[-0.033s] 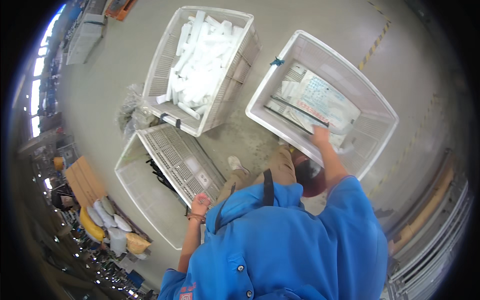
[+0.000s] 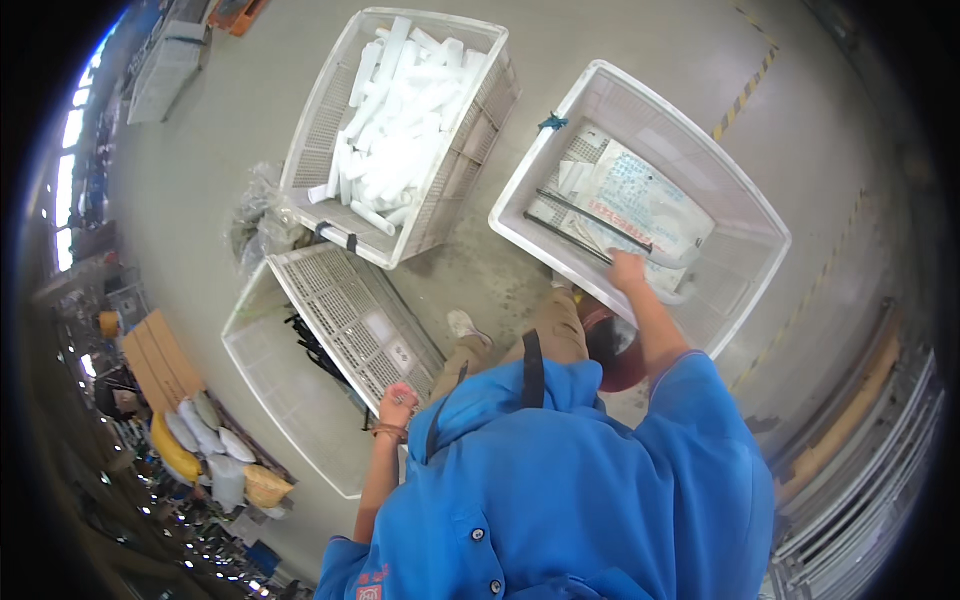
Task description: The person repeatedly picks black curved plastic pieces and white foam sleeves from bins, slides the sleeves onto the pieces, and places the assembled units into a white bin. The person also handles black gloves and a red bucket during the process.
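Well, right crate (image 2: 655, 125): black rods (image 2: 595, 219), sheet (image 2: 655, 195), right hand (image 2: 628, 270); far-left crate (image 2: 473, 152): white tubes (image 2: 412, 115) (left hand (image 2: 398, 403) outside; either grip unclear).

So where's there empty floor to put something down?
Bare floor lies between the crate of white pieces and the bin where the right hand reaches in, and between that bin and the striped tape. It's crowded inside that crate, and at the far left around the cardboard and bags.

Floor (image 2: 545, 60) is leaving a passage between the upper-centre crate (image 2: 472, 160) and the right-side bin (image 2: 690, 135). Inside the bin, dark rods (image 2: 595, 219) are lying upper-left of the right hand (image 2: 628, 270); a slatted crate (image 2: 345, 310) is blocking the left hand (image 2: 397, 402) toward upper left.
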`<state>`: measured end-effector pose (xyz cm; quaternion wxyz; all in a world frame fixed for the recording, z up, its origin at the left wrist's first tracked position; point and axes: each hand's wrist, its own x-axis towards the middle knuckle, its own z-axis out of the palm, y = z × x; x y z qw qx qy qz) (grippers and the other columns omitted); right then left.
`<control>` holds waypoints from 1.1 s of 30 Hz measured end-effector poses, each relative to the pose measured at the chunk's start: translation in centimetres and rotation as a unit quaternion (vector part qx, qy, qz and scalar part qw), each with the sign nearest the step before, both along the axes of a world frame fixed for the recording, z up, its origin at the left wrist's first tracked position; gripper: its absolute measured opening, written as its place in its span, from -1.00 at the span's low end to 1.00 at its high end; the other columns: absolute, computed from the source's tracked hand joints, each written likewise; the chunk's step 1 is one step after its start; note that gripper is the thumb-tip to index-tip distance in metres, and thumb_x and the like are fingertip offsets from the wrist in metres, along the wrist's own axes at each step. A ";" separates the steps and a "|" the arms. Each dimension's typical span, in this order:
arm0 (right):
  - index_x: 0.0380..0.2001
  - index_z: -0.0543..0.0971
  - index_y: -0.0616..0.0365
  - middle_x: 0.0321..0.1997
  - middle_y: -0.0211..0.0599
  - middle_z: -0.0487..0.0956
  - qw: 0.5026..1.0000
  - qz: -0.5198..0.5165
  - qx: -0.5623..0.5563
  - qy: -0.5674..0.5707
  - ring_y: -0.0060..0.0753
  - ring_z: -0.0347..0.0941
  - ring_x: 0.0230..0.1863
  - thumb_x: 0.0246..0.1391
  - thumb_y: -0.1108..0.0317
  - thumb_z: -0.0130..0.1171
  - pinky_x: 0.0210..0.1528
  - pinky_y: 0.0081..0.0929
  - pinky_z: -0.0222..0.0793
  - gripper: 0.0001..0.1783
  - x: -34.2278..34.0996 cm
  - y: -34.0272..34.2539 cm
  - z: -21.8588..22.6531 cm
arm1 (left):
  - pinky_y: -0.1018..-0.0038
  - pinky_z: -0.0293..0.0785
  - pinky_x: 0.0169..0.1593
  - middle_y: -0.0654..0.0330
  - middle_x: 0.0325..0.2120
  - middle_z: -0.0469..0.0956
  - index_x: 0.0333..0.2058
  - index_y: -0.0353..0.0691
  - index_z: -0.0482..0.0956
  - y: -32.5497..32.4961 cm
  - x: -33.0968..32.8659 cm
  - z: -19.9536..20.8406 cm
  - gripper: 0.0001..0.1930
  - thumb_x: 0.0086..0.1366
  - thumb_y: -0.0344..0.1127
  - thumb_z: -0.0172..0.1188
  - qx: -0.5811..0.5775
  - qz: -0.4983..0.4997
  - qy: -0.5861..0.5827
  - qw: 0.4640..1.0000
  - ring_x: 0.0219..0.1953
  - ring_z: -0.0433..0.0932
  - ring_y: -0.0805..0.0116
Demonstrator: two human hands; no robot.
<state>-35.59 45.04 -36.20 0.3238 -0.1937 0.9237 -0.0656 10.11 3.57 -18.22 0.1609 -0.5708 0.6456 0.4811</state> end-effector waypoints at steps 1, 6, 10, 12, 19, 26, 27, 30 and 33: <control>0.01 0.55 -0.05 -0.08 -0.08 0.64 0.999 0.032 -0.012 -0.006 -0.08 0.56 -0.01 -0.04 0.25 0.15 0.07 -0.09 0.35 -0.54 1.1 -2.3 0.9 | 0.33 0.56 -0.22 0.08 -0.28 0.65 -0.15 -0.23 0.56 0.0 0.6 -0.6 -0.63 0.15 -0.16 0.38 0.007 0.024 0.028 0.999 -0.34 0.64 0.20; -0.31 0.61 0.13 -0.34 0.03 0.62 0.983 0.082 -0.110 -0.123 0.16 0.55 -0.23 -0.01 0.20 0.11 -0.14 -0.04 0.46 -0.73 6.7 -9.8 3.9 | 0.32 0.56 -0.20 0.06 -0.33 0.66 -0.20 -0.27 0.59 -2.1 5.0 -3.8 -0.65 0.13 -0.16 0.37 -0.112 -0.071 0.060 0.989 -0.33 0.65 0.18; -0.40 0.62 0.17 -0.36 0.13 0.60 0.985 0.113 -0.082 -0.104 0.10 0.57 -0.25 0.06 0.13 0.08 -0.17 -0.05 0.45 -0.68 9.7 -10.4 1.2 | 0.34 0.55 -0.18 0.08 -0.42 0.64 -0.28 -0.32 0.61 -6.0 9.6 -5.9 -0.70 0.13 -0.20 0.32 0.013 0.105 0.029 0.994 -0.32 0.63 0.24; -0.17 0.66 0.13 -0.30 -0.02 0.67 0.980 -0.061 -0.059 -0.182 -0.11 0.63 -0.20 -0.10 0.19 0.24 -0.12 -0.27 0.53 -0.61 10.6 -10.8 -0.8 | 0.36 0.55 -0.28 0.15 -0.37 0.63 -0.15 -0.26 0.54 -7.9 13.5 -6.2 -0.69 0.19 -0.23 0.29 0.038 0.219 0.082 0.971 -0.33 0.63 0.30; -0.29 0.68 0.11 -0.30 -0.05 0.66 0.937 0.310 -0.046 -0.153 -0.07 0.61 -0.25 -0.03 0.23 0.20 -0.14 -0.24 0.51 -0.74 12.5 -28.8 0.0 | 0.39 0.52 -0.47 0.16 -0.40 0.60 -0.20 -0.22 0.56 -7.8 30.8 -9.7 -0.85 0.25 -0.37 0.17 0.044 0.500 0.072 0.862 -0.44 0.61 0.31; -0.16 0.60 0.12 -0.25 0.06 0.62 0.858 0.453 -0.226 -0.088 0.19 0.54 -0.19 0.12 0.27 0.03 -0.15 -0.06 0.46 -0.72 22.7 -60.8 10.6 | 0.42 0.48 -0.52 0.16 -0.45 0.60 -0.26 -0.20 0.51 -3.5 33.6 -11.9 -0.90 0.28 -0.35 0.15 0.140 0.607 0.005 0.782 -0.50 0.61 0.34; -0.13 0.58 0.11 -0.25 0.06 0.62 0.847 0.475 -0.220 -0.097 0.19 0.54 -0.18 0.12 0.28 0.04 -0.15 -0.06 0.46 -0.71 24.9 -64.7 11.5 | 0.42 0.49 -0.50 0.16 -0.43 0.60 -0.24 -0.20 0.51 -3.6 32.4 -11.9 -0.89 0.28 -0.35 0.16 0.144 0.634 0.014 0.760 -0.47 0.62 0.33; -0.11 0.57 0.08 -0.19 -0.02 0.63 0.800 0.535 -0.214 -0.167 0.14 0.55 -0.18 0.15 0.29 0.03 -0.15 -0.05 0.47 -0.72 31.8 -74.6 12.1 | 0.41 0.53 -0.45 0.17 -0.37 0.61 -0.21 -0.18 0.50 -5.3 28.2 -11.9 -0.87 0.28 -0.35 0.17 0.114 0.704 0.036 0.700 -0.39 0.65 0.32; -0.13 0.58 0.06 -0.17 -0.06 0.63 0.730 0.634 -0.192 -0.165 0.11 0.55 -0.17 0.11 0.32 0.04 -0.12 -0.03 0.47 -0.73 39.3 -81.6 9.4 | 0.43 0.54 -0.40 0.20 -0.37 0.61 -0.23 -0.17 0.51 -9.6 25.2 -12.6 -0.89 0.27 -0.37 0.17 0.058 0.766 0.064 0.637 -0.35 0.64 0.33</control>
